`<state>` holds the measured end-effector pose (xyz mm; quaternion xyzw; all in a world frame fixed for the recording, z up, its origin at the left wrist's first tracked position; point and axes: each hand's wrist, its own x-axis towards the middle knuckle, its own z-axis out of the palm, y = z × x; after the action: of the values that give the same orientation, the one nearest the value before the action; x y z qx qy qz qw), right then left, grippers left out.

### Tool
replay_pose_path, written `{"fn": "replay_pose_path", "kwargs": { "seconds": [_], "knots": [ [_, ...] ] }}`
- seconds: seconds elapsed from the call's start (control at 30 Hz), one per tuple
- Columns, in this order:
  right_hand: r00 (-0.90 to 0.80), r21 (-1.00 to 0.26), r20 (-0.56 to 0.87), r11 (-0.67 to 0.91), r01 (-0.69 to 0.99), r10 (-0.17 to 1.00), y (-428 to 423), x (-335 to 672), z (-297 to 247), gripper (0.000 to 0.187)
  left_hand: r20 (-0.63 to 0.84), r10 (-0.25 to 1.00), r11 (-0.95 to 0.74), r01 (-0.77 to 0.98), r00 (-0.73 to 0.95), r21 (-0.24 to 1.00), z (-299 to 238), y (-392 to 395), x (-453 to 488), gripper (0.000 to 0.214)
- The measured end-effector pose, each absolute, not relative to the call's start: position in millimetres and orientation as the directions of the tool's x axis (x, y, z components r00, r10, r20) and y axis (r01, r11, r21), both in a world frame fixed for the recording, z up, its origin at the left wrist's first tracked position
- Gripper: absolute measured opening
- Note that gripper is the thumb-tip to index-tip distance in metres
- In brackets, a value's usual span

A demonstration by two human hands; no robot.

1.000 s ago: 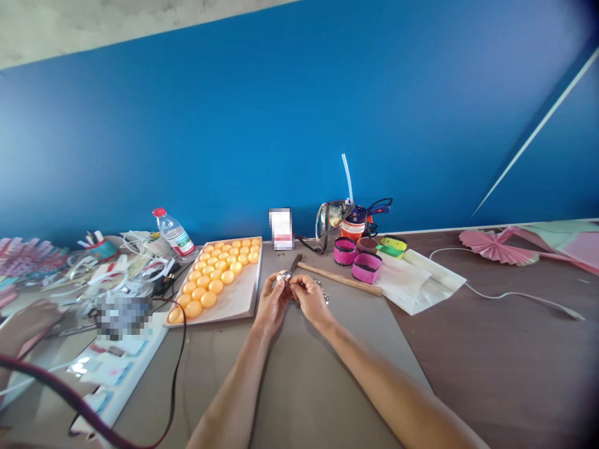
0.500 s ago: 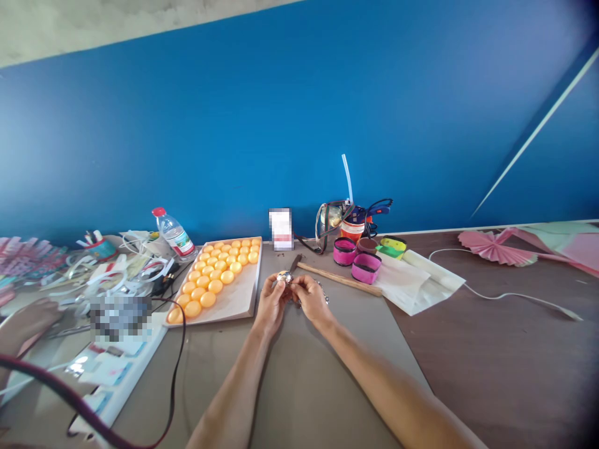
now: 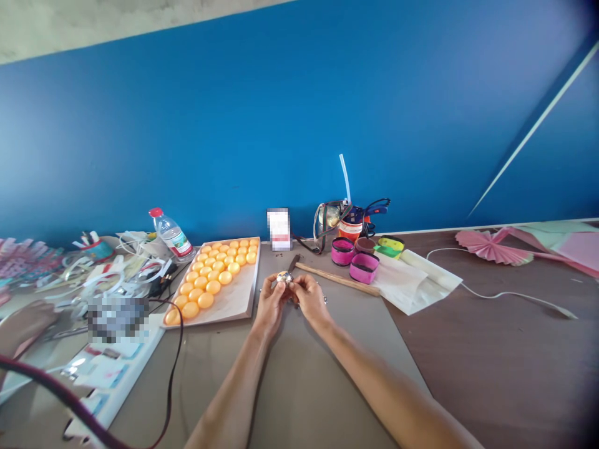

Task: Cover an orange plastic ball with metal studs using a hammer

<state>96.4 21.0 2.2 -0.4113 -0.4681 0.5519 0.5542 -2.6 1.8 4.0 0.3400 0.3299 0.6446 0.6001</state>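
Both hands meet over the grey mat [image 3: 318, 386]. My left hand [image 3: 270, 304] has its fingers closed around a small orange ball with shiny silver pieces [image 3: 283, 277] on it. My right hand [image 3: 311, 302] pinches at the right side of that ball; whether it also holds a small piece is too small to tell. More silver bits show just beyond the right hand, mostly hidden by it. Right behind the hands lies a hammer [image 3: 337, 278] with a wooden handle and a dark head.
A tray [image 3: 241, 296] of orange balls stands left of the hands. Farther left are a water bottle [image 3: 172, 236], cables, and another person's hand [image 3: 28, 324]. Pink rings [image 3: 364, 268], a plastic bag [image 3: 412, 287] and a white cable [image 3: 515, 294] lie right. A dark cord [image 3: 171, 386] loops at front left.
The view has shifted slightly, so everything sits a little farther left. Both hands keep their hold on the ball, with only slight finger movement.
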Motion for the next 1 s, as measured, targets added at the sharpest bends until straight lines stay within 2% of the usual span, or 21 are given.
{"fn": "replay_pose_path", "kwargs": {
  "seconds": [0.1,0.17,0.23,0.3,0.4,0.5,0.67,0.83,1.0],
  "knots": [
    [-0.016,-0.982,0.158,0.155,-0.108,0.987,24.7,102.4,0.8,0.014,0.027,0.999,-0.045,-0.586,-0.039,0.809,6.6,3.0,-7.5,0.027],
    [0.028,-0.954,0.283,0.278,0.115,0.959,26.2,108.1,-0.5,0.014,0.020,0.999,-0.044,-0.618,-0.047,0.785,7.8,4.4,-12.0,0.027],
    [0.012,-0.845,0.372,0.334,0.419,0.928,25.6,112.8,-2.1,0.018,0.017,0.998,-0.055,-0.646,-0.065,0.762,8.0,5.9,-15.9,0.027],
    [-0.052,-0.674,0.353,0.293,0.678,0.934,23.3,115.0,-3.8,0.022,0.017,0.997,-0.064,-0.665,-0.076,0.744,7.3,6.9,-18.0,0.029],
    [-0.121,-0.457,0.272,0.239,0.857,0.955,19.2,114.7,-6.1,0.022,0.011,0.998,-0.053,-0.683,-0.065,0.728,5.9,7.0,-18.1,0.034],
    [-0.156,-0.380,0.275,0.256,0.889,0.949,18.8,114.9,-8.0,0.020,0.006,0.999,-0.037,-0.701,-0.047,0.712,5.5,6.4,-16.9,0.038],
    [-0.131,-0.390,0.284,0.240,0.889,0.950,23.6,118.5,-10.2,0.023,-0.020,0.999,-0.010,-0.710,-0.033,0.704,7.0,6.6,-16.8,0.044],
    [-0.043,-0.489,0.348,0.221,0.844,0.936,27.4,119.2,-10.0,0.017,-0.049,0.999,0.021,-0.711,-0.019,0.703,6.0,8.1,-18.9,0.047],
    [-0.010,-0.637,0.391,0.278,0.719,0.920,31.6,117.9,-14.5,0.013,-0.059,0.998,0.034,-0.709,-0.010,0.704,4.0,8.4,-20.3,0.041]
  ]
}}
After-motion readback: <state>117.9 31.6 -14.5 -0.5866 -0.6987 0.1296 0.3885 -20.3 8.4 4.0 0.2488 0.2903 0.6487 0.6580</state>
